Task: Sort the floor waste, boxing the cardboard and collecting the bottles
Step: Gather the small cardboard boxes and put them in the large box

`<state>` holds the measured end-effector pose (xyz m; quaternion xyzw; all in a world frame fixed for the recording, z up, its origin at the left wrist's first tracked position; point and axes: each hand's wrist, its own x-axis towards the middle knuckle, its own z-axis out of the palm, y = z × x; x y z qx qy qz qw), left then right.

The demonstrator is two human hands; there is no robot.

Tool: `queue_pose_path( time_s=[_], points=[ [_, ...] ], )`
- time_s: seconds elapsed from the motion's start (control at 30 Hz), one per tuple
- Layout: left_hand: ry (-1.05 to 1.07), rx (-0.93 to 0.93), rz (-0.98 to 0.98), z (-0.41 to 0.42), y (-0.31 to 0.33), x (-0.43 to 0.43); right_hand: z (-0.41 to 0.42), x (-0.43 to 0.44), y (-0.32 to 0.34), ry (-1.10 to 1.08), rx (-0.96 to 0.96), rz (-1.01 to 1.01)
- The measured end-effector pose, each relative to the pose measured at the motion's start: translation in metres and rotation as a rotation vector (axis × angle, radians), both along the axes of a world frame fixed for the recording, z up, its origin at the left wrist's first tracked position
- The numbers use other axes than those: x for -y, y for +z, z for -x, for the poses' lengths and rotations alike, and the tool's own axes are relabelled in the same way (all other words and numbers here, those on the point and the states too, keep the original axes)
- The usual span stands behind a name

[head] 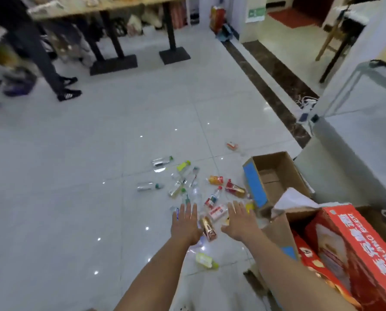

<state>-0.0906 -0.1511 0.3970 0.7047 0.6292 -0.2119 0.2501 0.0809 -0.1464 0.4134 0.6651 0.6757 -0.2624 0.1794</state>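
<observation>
Several plastic bottles (183, 182) lie scattered on the pale tiled floor in the middle of the view. My left hand (186, 223) and my right hand (240, 221) reach out over the pile, palms down, fingers spread, holding nothing. Between them lies a gold-labelled bottle (207, 228). A yellow-green bottle (206, 261) lies nearer to me. An open brown cardboard box (275, 176) with a blue side stands to the right of the pile. A red printed carton (349, 250) sticks up from another box at the lower right.
A person's legs in dark trousers and black shoes (67, 90) stand at the upper left. Black table bases (175, 55) sit at the back. A small orange packet (232, 145) lies alone beyond the pile. A cabinet or counter (356, 140) and cables run along the right.
</observation>
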Motion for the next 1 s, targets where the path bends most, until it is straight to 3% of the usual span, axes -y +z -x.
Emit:
queue_pose_path(
  time_s=[0.27,0.47,0.77,0.87,1.0],
  points=[
    [0.262,-0.038,0.023,0.150,-0.066,0.046,0.151,-0.006,-0.080,0.250,-0.044,0.035],
    [0.279,-0.029,0.023,0.168,-0.213,0.048,0.162,-0.005,-0.237,0.238,-0.037,0.015],
    [-0.141,0.036,-0.103,0.036,-0.499,-0.022,0.055,-0.003,-0.532,-0.112,0.005,-0.034],
    [-0.324,0.051,-0.175,-0.021,-0.549,-0.031,0.004,0.013,-0.581,-0.246,0.035,-0.058],
    [-0.526,0.027,-0.176,-0.073,-0.573,-0.007,-0.058,0.068,-0.600,-0.397,0.055,-0.037]
  ],
)
